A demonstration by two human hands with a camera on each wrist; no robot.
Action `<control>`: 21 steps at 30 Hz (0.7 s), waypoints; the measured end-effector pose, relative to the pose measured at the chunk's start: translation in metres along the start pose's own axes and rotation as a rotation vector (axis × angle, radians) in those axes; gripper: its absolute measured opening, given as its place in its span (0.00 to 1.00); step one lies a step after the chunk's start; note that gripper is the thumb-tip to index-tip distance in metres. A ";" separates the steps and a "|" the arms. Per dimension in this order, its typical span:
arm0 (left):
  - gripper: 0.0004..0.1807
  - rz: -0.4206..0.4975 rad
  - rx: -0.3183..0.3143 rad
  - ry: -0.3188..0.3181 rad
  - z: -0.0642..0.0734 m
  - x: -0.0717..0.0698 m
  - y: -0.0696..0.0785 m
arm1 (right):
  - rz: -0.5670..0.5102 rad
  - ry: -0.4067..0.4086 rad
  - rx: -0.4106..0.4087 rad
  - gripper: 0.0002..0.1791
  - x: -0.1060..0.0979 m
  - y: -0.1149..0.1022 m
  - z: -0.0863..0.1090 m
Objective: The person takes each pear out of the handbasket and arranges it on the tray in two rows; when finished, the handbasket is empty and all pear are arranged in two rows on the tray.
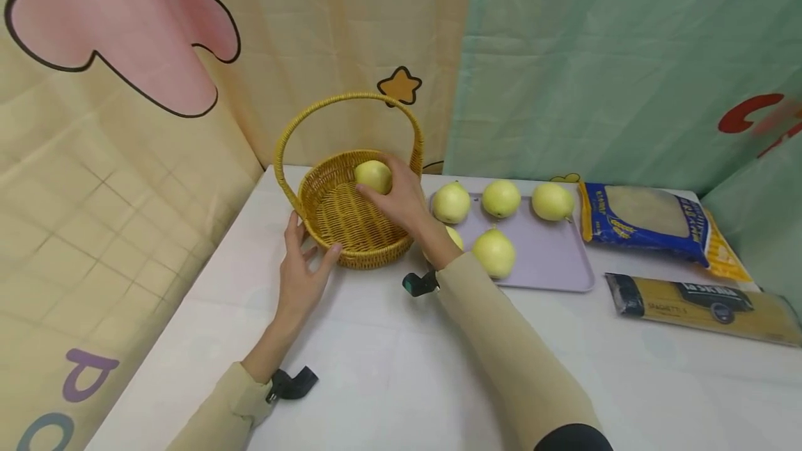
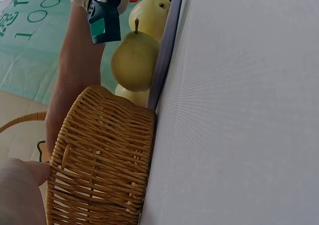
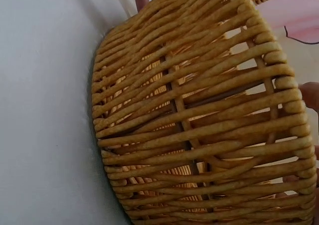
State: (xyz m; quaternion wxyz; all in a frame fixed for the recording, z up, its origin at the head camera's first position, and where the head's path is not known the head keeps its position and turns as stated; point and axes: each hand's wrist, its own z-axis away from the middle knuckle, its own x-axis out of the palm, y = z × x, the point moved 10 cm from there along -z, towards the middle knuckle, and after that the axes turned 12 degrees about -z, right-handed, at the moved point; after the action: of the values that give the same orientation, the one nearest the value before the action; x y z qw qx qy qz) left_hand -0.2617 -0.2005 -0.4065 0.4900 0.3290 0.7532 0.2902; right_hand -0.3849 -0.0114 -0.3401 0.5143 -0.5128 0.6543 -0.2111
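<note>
A wicker basket [image 1: 360, 256] with a tall arched handle stands at the back left of the table. My left hand [image 1: 302, 277] holds its near left side, thumb at the rim and fingers along the outer wall. In the left wrist view, the thumb [image 2: 37, 171] meets the woven rim. Inside the basket opening, my right hand [image 1: 404, 193] grips a yellow-green pear [image 1: 372, 176] near the far right wall. The right wrist view is mostly filled by the basket's woven side [image 3: 199, 115], which hides most of the right hand and the pear.
Right of the basket, a lilac tray [image 1: 551, 263] bears several pears [image 1: 493, 253]; one is partly behind the right wrist. Farther right lie a blue-and-yellow food bag [image 1: 651, 218] and a spaghetti pack [image 1: 708, 308]. Printed curtains [image 1: 601, 54] border the table's back and left.
</note>
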 end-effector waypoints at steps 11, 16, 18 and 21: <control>0.55 -0.001 0.007 0.004 -0.001 -0.003 0.000 | 0.002 0.007 -0.014 0.43 0.002 0.004 -0.007; 0.55 0.001 0.001 -0.009 -0.001 -0.001 -0.001 | 0.024 -0.021 0.048 0.43 0.004 0.010 -0.008; 0.54 -0.001 0.001 -0.009 -0.001 0.000 -0.001 | 0.038 -0.046 0.074 0.44 0.006 0.012 -0.010; 0.54 -0.001 0.001 -0.006 -0.001 0.000 0.000 | 0.058 -0.083 0.105 0.45 0.011 0.015 -0.013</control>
State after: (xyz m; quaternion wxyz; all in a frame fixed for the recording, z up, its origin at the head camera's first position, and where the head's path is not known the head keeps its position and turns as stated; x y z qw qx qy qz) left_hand -0.2625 -0.2009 -0.4058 0.4923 0.3298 0.7520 0.2888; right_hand -0.4027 -0.0185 -0.3515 0.5731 -0.4740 0.6351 -0.2088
